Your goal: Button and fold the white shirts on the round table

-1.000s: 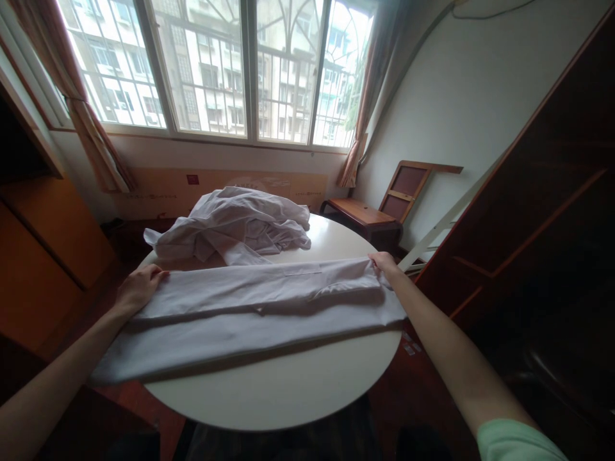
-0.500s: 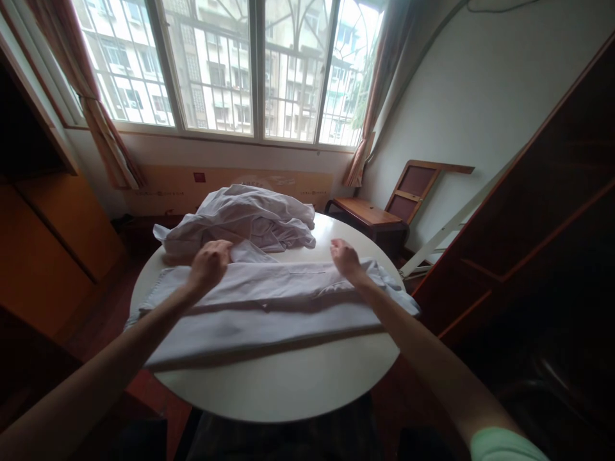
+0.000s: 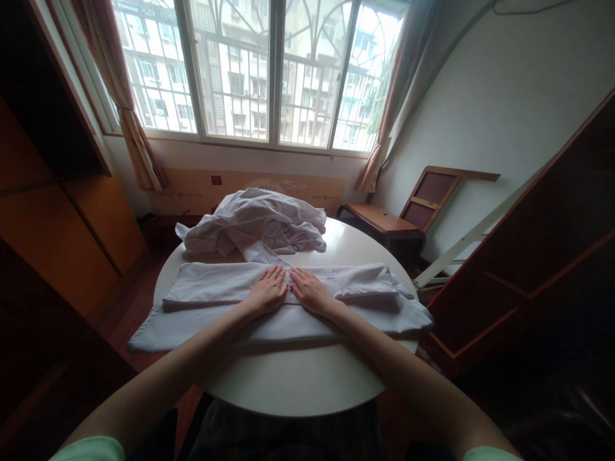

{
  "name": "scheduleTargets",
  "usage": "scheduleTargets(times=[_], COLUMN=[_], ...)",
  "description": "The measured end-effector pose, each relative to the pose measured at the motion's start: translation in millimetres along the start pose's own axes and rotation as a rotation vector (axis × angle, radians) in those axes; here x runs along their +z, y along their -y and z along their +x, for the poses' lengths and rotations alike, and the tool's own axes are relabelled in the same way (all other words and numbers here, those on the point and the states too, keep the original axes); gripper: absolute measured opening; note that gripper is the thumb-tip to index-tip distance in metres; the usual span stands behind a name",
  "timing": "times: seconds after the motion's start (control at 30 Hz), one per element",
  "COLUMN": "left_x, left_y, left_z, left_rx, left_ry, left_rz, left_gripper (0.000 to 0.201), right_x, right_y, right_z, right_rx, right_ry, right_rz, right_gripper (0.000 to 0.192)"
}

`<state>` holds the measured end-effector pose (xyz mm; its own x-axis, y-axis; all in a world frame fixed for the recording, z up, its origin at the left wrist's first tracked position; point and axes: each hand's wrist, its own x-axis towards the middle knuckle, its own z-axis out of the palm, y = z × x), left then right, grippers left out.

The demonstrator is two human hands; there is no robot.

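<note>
My left hand [image 3: 270, 289] and right hand [image 3: 310, 291] lie flat, side by side, on the folded grey-white cloth [image 3: 206, 282], which stretches across my round white table [image 3: 293, 384] and overhangs it at both ends. A crumpled cloth heap [image 3: 269, 214] sits behind it. Beyond are a barred window [image 3: 230, 83], tied curtains [image 3: 132, 137] and, to the right, a wooden bench [image 3: 382, 218].

I have one left hand [image 3: 269, 291] and one right hand [image 3: 311, 292] here, and two green sleeves [image 3: 91, 451]; before me I count one folded cloth [image 3: 289, 324], one crumpled heap of cloth [image 3: 259, 221], one round table [image 3: 293, 384], four window panes [image 3: 312, 89], two curtains [image 3: 134, 144], one small red square [image 3: 216, 180] and one low wooden bench [image 3: 382, 219]
</note>
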<state>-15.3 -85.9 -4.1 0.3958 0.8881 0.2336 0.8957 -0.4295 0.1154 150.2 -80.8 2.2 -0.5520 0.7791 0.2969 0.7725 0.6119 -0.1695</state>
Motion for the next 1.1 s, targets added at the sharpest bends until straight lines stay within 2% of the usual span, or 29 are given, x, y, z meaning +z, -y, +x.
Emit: scheduleTargets(times=[0.13, 0.27, 0.43, 0.57, 0.67, 0.8, 0.9, 1.1], left_x=[-11.4, -19.9, -26.5, -30.5, -31.9, -32.1, -32.6, -35.8], left_y=[27, 68, 120, 147, 154, 154, 154, 153], left_z=[-12, -28, -49, -61, -65, -65, -65, -65], left_rx=[-0.058, -0.032, -0.195, -0.321, -0.372, -0.390, -0.415, -0.511], left_ry=[0.012, 0.094, 0.160, 0.137, 0.125, 0.106, 0.112, 0.128], left_rz=[0.013, -0.011, 0.054, 0.131, 0.144, 0.142, 0.155, 0.185], left_gripper=[0.054, 0.061, 0.065, 0.067, 0.067, 0.067, 0.070, 0.074], right_x=[-12, -23, -32, -41, -51, -62, -65, -66], right_y=[-15, -38, -78, -113, -133, -145, -151, -173], right_z=[-14, -33, -59, -79, -89, -90, -87, -94], right_rx=[-0.041, -0.030, 0.113, 0.303, 0.421, 0.510, 0.622, 0.850], right_ry=[0.027, 0.064, 0.072, 0.070, 0.084, 0.128, 0.143, 0.091], right_rz=[0.007, 0.012, -0.049, -0.147, -0.195, -0.211, -0.212, -0.170], right_gripper=[0.053, 0.057, 0.063, 0.061, 0.058, 0.056, 0.060, 0.070])
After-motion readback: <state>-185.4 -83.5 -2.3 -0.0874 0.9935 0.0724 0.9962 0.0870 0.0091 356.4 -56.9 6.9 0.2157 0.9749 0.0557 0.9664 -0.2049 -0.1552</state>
